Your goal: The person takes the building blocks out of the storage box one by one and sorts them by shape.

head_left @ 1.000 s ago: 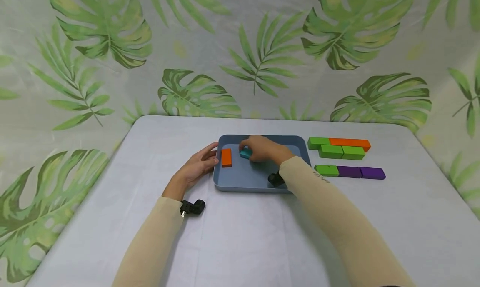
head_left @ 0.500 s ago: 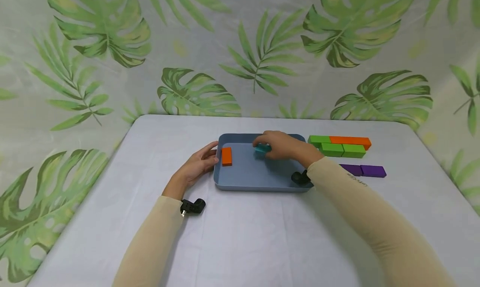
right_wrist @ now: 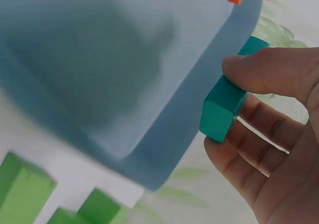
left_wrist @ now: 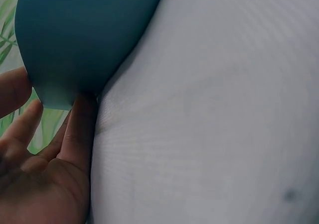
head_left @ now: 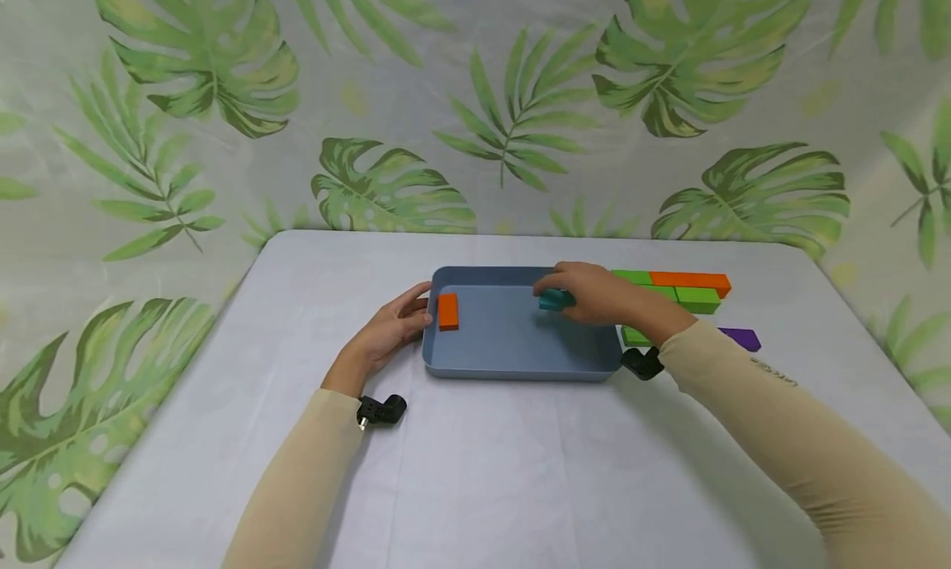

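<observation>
My right hand (head_left: pixel 594 294) pinches a teal block (head_left: pixel 555 300) between thumb and fingers, lifted over the right half of a blue-grey tray (head_left: pixel 513 376). The right wrist view shows the thumb lying across one long face of the teal block (right_wrist: pixel 227 102), with fingertips against the opposite side. My left hand (head_left: pixel 390 329) rests against the tray's left end, its fingers touching the wall. From the left wrist, that hand (left_wrist: pixel 50 169) has relaxed fingertips at the tray's outer side (left_wrist: pixel 75 45). An orange block (head_left: pixel 448 312) lies in the tray near the left wall.
Right of the tray, green blocks (head_left: pixel 697 300) and an orange one (head_left: pixel 691 283) lie in two adjoining rows. Nearer me is another row, with a purple block (head_left: pixel 741 339) at its end, partly hidden by my right arm. A white cloth (head_left: pixel 475 470) covers the table.
My right hand has raised the teal block from the tray floor and carried it rightward. The left hand, the tray and the orange block inside have stayed put.
</observation>
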Demonstrator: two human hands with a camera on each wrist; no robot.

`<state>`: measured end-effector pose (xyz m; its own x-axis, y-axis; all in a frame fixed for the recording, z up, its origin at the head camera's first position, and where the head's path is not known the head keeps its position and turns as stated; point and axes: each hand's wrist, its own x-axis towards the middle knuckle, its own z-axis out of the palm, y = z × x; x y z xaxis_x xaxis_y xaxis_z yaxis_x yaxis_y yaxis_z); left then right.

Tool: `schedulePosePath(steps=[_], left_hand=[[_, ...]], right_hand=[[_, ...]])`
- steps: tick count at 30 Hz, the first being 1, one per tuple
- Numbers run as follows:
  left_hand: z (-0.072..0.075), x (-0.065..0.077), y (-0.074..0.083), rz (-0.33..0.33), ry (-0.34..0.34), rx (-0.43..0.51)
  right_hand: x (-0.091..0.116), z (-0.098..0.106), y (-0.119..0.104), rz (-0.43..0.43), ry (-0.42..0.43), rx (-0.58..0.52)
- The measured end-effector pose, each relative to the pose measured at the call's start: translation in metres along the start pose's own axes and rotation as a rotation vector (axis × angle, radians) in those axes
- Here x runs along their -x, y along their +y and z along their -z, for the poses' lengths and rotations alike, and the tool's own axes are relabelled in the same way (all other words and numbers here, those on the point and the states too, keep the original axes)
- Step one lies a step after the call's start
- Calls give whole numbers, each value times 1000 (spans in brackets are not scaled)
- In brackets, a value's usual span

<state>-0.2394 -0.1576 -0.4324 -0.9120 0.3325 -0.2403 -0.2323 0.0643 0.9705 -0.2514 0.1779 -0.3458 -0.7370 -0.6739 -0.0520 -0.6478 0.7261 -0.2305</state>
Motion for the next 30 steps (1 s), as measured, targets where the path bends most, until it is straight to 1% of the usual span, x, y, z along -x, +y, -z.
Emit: schedulePosePath(steps=[6,9,11,16,18,21,24,30], left_hand=[[-1,1,-2,12,9,1],[-1,1,-2,10,9,-2],[-1,1,-2,11,10,-2],[-1,0,-1,10,-1,-7],[-1,0,0,7,-3,-10],[-1,0,1,7,2,-9],[-1,0,2,9,8,-4],[-1,1,2,17,13,-10]], right_hand=[[22,4,13,17,69,29],[38,9,21,7,80,29],[50,12,26,-11,72,24],[85,20,37,-100,50,30],[98,22,42,-126,56,35],[114,21,48,-133,82,53],[125,18,52,-117,117,78],[141,6,55,-135,129,78]])
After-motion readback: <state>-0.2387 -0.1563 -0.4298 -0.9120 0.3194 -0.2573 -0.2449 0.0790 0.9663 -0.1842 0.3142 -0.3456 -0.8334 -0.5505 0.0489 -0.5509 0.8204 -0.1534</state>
